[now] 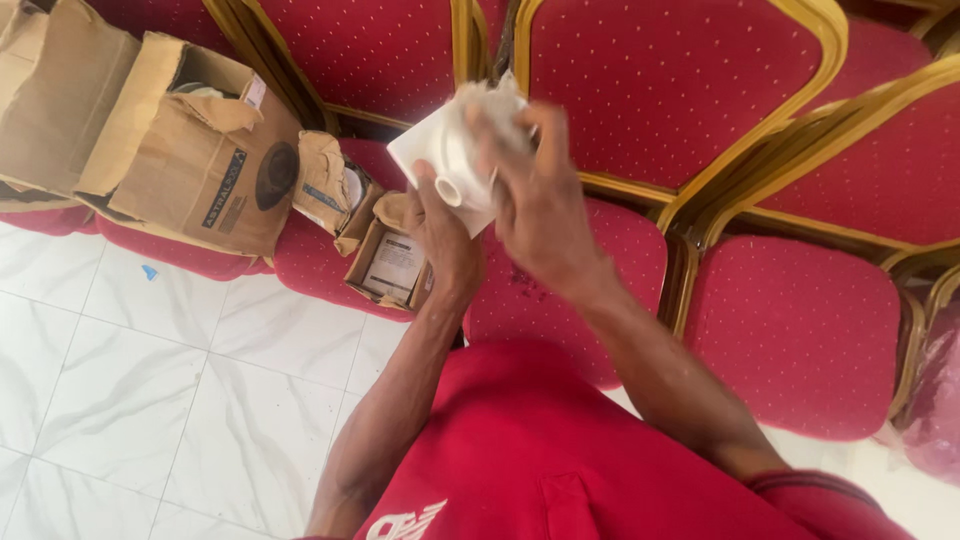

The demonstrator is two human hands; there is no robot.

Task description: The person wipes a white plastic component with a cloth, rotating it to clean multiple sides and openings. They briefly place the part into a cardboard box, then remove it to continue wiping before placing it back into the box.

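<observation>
Wiping step: left hand [447, 235] grips white fitting [447, 160] from below; right hand [540, 200] fingers clench a cloth [492, 100] against it (blurred). Next: turn fitting.

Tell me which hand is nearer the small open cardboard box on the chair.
Left. The left hand is just right of the small open box, holding the white fitting; the right hand is farther right.

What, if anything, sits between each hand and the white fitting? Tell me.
The left hand grips the white plastic fitting directly from below, nothing between. Under the right hand, a pale crumpled cloth or paper lies pressed against the fitting's top, between palm and plastic.
</observation>
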